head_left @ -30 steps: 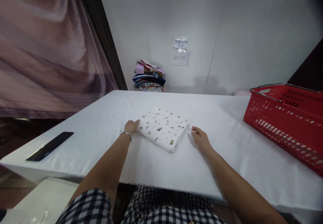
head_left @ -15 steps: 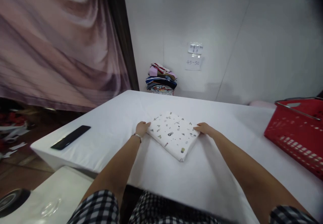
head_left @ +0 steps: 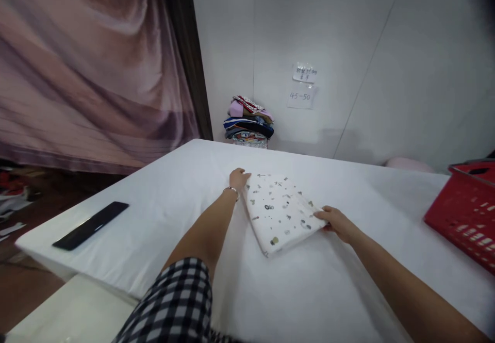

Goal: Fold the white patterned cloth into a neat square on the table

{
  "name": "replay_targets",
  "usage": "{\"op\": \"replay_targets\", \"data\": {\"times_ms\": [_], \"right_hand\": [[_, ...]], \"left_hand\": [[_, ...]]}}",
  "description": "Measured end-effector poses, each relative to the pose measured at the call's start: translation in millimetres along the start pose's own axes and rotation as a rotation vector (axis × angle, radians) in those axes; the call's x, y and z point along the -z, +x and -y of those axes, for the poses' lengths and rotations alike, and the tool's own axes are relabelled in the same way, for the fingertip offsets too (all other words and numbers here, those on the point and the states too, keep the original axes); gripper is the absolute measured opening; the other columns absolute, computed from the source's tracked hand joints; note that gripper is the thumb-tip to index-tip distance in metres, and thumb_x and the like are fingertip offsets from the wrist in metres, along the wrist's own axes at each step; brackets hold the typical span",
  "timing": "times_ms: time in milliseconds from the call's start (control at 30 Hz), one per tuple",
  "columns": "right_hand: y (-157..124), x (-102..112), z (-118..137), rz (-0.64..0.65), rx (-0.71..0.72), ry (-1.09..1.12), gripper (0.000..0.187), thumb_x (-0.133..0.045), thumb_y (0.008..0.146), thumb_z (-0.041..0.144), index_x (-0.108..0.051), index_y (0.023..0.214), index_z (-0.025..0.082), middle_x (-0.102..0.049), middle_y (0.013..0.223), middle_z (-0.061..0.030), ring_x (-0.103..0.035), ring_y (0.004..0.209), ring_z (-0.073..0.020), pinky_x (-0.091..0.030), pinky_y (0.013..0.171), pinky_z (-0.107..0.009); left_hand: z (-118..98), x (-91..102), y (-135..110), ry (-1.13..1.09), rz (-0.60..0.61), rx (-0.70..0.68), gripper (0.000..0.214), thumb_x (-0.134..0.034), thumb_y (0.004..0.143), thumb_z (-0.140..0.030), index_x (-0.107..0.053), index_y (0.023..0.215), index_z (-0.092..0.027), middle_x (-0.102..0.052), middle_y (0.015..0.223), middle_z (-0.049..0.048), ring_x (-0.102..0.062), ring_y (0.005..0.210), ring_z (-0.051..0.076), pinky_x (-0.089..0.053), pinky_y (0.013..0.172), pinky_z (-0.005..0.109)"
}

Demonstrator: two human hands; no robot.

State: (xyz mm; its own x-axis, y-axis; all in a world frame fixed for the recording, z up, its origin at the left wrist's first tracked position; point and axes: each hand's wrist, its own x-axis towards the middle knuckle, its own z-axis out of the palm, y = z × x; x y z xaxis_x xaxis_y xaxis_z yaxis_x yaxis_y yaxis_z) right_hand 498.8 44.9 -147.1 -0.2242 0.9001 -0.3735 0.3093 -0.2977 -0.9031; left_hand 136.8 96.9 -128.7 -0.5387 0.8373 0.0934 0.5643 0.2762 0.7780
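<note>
A folded white cloth [head_left: 280, 211] with a scattered print of small grey and olive motifs lies at an angle over the white-covered table [head_left: 309, 296]. My left hand [head_left: 238, 179], a bracelet at its wrist, pinches the cloth's far left corner. On the opposite side, my right hand [head_left: 335, 222] grips the right corner, thumb on top and fingers tucked beneath, partly hidden. The right edge looks slightly raised from the table. What garment or item the folded cloth is, I cannot tell.
A red plastic basket [head_left: 464, 214] stands at the table's right. A flat black object [head_left: 91, 225] lies near the left edge. Folded clothes [head_left: 249, 121] are stacked behind the table by the wall, under paper signs [head_left: 301, 95]. A pinkish curtain [head_left: 88, 64] hangs at left.
The cloth has turned clockwise on the table and shifted a little right. My left hand has moved farther away and right; my right hand has come nearer and right. Both still hold it.
</note>
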Motion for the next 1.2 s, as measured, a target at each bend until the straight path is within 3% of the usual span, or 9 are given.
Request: {"op": "replay_targets", "data": {"times_ms": [167, 300, 400, 500, 600, 700, 833, 967, 1200], "right_hand": [[-18, -7, -15, -0.053, -0.044, 0.038, 0.059, -0.071, 0.071, 0.044, -0.048, 0.121, 0.023, -0.062, 0.089, -0.0037, -0.058, 0.061, -0.0129, -0.047, 0.052, -0.025], [-22, -6, -14, -0.084, -0.005, -0.09, 0.069, -0.064, 0.076, 0.054, -0.042, 0.133, 0.023, -0.062, 0.082, -0.0034, -0.055, 0.056, -0.0135, -0.043, 0.046, -0.025], [-22, -8, -13, -0.131, 0.011, -0.123, 0.064, -0.058, 0.08, 0.051, -0.043, 0.133, 0.02, -0.063, 0.082, -0.0053, -0.055, 0.056, -0.0145, -0.041, 0.045, -0.025], [-21, -13, -16, -0.189, 0.046, -0.175, 0.062, -0.056, 0.081, 0.049, -0.045, 0.133, 0.018, -0.064, 0.082, -0.006, -0.055, 0.054, -0.0145, -0.039, 0.044, -0.025], [-19, -16, -24, -0.253, 0.124, -0.229, 0.061, -0.056, 0.08, 0.051, -0.049, 0.13, 0.017, -0.064, 0.085, -0.0069, -0.057, 0.056, -0.0147, -0.042, 0.048, -0.025], [-18, -17, -30, -0.312, 0.194, -0.282, 0.061, -0.055, 0.08, 0.052, -0.051, 0.128, 0.015, -0.065, 0.086, -0.0071, -0.059, 0.06, -0.0154, -0.045, 0.058, -0.026], [-19, -18, -34, -0.338, 0.214, -0.292, 0.062, -0.052, 0.081, 0.054, -0.051, 0.128, 0.014, -0.067, 0.089, -0.0074, -0.062, 0.063, -0.0166, -0.047, 0.065, -0.028], [-20, -18, -34, -0.339, 0.193, -0.281, 0.064, -0.051, 0.081, 0.056, -0.05, 0.129, 0.013, -0.067, 0.095, -0.009, -0.062, 0.064, -0.0163, -0.047, 0.066, -0.028], [-25, -24, -30, -0.352, 0.231, -0.576, 0.055, -0.046, 0.085, 0.054, -0.053, 0.126, 0.018, -0.066, 0.103, -0.0087, -0.061, 0.09, -0.0221, -0.042, 0.075, -0.029]], "left_hand": [[-10, -27.7, 10, -0.048, 0.073, -0.005, 0.047, -0.06, 0.082, -0.038, -0.055, 0.122, -0.014, -0.06, 0.123, 0.014, -0.058, 0.11, 0.023, -0.043, 0.092, 0.03], [7, -15.7, -16, -0.036, 0.11, -0.004, 0.046, -0.055, 0.086, -0.04, -0.053, 0.124, -0.013, -0.053, 0.132, 0.0146, -0.055, 0.114, 0.023, -0.041, 0.094, 0.03], [18, 6.2, -57, -0.024, 0.119, -0.068, 0.042, -0.054, 0.086, -0.041, -0.055, 0.12, -0.016, -0.056, 0.128, 0.0103, -0.057, 0.107, 0.02, -0.042, 0.092, 0.029], [22, 21.0, -116, 0.003, 0.159, -0.244, 0.038, -0.056, 0.084, -0.041, -0.057, 0.115, -0.018, -0.06, 0.117, 0.0073, -0.058, 0.1, 0.019, -0.044, 0.089, 0.03], [21, 19.7, -176, 0.077, 0.259, -0.479, 0.04, -0.062, 0.079, -0.044, -0.058, 0.112, -0.021, -0.059, 0.114, 0.0055, -0.054, 0.106, 0.021, -0.042, 0.093, 0.033], [19, 7.8, -214, 0.221, 0.266, -0.631, 0.04, -0.069, 0.075, -0.041, -0.058, 0.108, -0.021, -0.057, 0.116, 0.0067, -0.049, 0.111, 0.024, -0.04, 0.094, 0.038], [16, -3.8, -225, 0.309, 0.166, -0.611, 0.026, -0.067, 0.077, -0.034, -0.059, 0.097, -0.02, -0.056, 0.108, 0.0071, -0.05, 0.104, 0.024, -0.041, 0.088, 0.038], [17, -0.4, -224, 0.278, 0.12, -0.6, 0.019, -0.064, 0.08, -0.032, -0.057, 0.093, -0.019, -0.056, 0.103, 0.0055, -0.05, 0.1, 0.021, -0.042, 0.087, 0.035], [18, 8.9, -232, 0.472, 0.142, -0.534, 0.018, -0.052, 0.078, -0.011, -0.052, 0.092, -0.023, -0.055, 0.105, 0.0054, -0.047, 0.103, 0.021, -0.044, 0.081, 0.033]]}}
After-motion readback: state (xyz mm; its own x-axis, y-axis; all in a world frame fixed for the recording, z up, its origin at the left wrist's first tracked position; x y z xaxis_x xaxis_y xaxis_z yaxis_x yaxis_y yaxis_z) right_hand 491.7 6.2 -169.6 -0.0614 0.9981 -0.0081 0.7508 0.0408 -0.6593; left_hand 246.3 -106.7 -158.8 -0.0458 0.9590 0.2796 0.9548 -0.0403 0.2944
